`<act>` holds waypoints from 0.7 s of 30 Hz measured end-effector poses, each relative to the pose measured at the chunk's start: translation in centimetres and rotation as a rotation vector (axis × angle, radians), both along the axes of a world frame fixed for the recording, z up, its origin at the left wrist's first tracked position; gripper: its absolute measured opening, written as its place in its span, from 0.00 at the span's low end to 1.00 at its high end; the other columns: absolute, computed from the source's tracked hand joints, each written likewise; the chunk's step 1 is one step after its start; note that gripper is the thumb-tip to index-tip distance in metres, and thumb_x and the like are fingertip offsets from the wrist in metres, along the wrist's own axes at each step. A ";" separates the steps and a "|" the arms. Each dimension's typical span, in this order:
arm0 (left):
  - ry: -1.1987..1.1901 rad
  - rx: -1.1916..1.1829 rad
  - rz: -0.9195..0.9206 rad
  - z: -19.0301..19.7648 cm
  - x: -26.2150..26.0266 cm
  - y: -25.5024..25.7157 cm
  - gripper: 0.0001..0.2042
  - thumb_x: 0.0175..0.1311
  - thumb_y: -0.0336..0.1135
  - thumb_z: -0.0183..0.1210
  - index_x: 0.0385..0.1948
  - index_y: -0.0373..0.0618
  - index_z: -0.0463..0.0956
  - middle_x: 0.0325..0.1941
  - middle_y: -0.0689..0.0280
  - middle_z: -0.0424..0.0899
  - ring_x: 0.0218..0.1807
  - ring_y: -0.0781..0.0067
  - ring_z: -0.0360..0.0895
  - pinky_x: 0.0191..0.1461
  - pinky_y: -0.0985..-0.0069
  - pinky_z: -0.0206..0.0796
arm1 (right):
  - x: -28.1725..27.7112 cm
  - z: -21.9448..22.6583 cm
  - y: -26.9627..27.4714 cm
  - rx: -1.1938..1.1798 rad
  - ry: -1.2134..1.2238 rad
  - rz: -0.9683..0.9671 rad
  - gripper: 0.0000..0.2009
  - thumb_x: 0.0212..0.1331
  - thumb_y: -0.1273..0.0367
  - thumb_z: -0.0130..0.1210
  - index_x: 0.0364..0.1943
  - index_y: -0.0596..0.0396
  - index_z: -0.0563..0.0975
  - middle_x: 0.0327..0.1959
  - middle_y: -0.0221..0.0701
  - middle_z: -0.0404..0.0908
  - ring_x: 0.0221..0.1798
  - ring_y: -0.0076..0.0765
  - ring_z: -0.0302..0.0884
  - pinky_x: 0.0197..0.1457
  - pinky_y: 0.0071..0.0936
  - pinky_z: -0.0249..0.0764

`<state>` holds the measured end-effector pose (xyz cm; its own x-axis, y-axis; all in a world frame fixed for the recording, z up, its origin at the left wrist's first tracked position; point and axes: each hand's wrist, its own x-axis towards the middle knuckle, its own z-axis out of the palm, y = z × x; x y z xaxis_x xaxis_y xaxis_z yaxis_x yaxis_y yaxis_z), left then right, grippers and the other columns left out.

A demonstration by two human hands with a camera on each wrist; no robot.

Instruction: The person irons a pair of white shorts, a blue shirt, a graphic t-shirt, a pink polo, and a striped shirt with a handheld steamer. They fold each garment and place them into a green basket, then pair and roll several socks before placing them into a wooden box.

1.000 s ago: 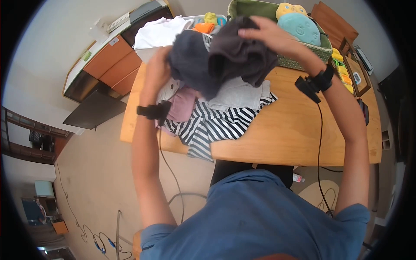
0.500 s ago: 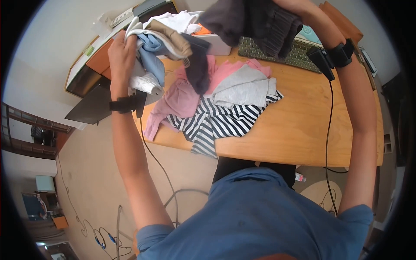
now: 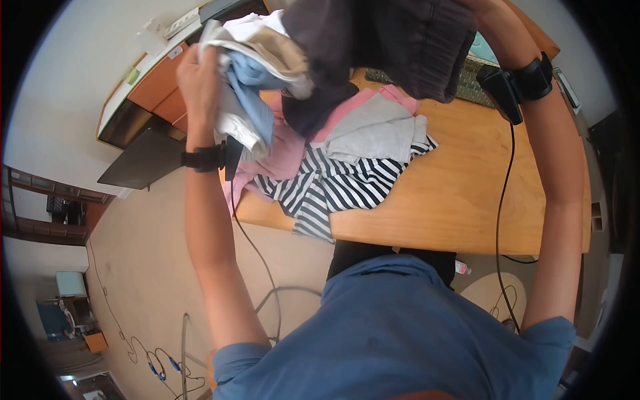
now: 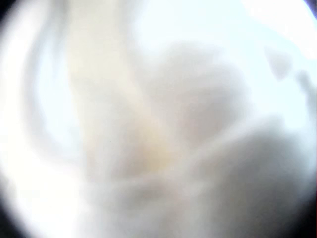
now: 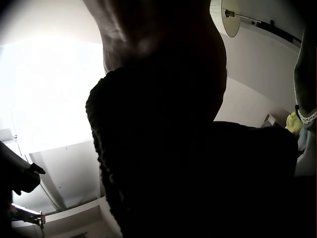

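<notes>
My left hand (image 3: pixel 200 80) grips a bunched bundle of clothes (image 3: pixel 250 73) in white, light blue and tan, raised over the table's left side. Dark trousers (image 3: pixel 427 57) with a gathered elastic waistband hang from my right hand (image 5: pixel 158 29), which the top edge of the head view largely cuts off. A dark fold (image 3: pixel 310 113) droops beside the bundle, over the pile. Below lie a pink garment (image 3: pixel 283 150), a folded light grey garment (image 3: pixel 373 130) and a black-and-white striped garment (image 3: pixel 360 183). The left wrist view is blurred by pale cloth close to the lens.
The wooden table (image 3: pixel 467 193) carries the pile. At its back right stands a green woven basket (image 3: pixel 475 80), partly covered by the trousers. White cloth (image 3: pixel 253 25) shows at the back left. A cable (image 3: pixel 510 233) hangs from the right wrist camera.
My hands first worked close together on dark garments over the pile, then spread apart and rose. Since half a second ago, the left bundle has shifted right and the trousers hang nearer to it.
</notes>
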<state>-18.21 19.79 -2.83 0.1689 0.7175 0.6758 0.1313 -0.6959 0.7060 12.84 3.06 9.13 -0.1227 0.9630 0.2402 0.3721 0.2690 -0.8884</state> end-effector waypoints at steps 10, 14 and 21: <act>0.700 0.002 0.087 -4.4 0.4 0.3 0.20 0.61 0.42 0.56 0.52 0.41 0.77 0.42 0.45 0.83 0.43 0.41 0.80 0.51 0.60 0.73 | -0.1 -1.5 -3.0 0.040 -0.330 -0.127 0.09 0.62 0.73 0.56 0.45 0.58 0.75 0.37 0.25 0.80 0.34 0.20 0.74 0.39 0.19 0.72; 0.858 0.294 -0.126 -5.7 2.7 -2.6 0.20 0.59 0.43 0.58 0.52 0.47 0.79 0.54 0.50 0.77 0.53 0.46 0.76 0.55 0.60 0.72 | 0.4 -6.5 -3.8 0.283 -0.786 -0.217 0.15 0.57 0.73 0.53 0.49 0.51 0.79 0.40 0.38 0.83 0.44 0.36 0.82 0.47 0.30 0.77; 1.247 0.288 0.082 -7.9 7.2 -7.5 0.27 0.50 0.60 0.62 0.45 0.50 0.83 0.56 0.59 0.76 0.59 0.53 0.72 0.54 0.51 0.68 | -4.3 -19.1 -9.0 -0.158 -1.223 0.200 0.31 0.44 0.63 0.68 0.60 0.45 0.75 0.52 0.41 0.69 0.57 0.50 0.70 0.53 0.46 0.73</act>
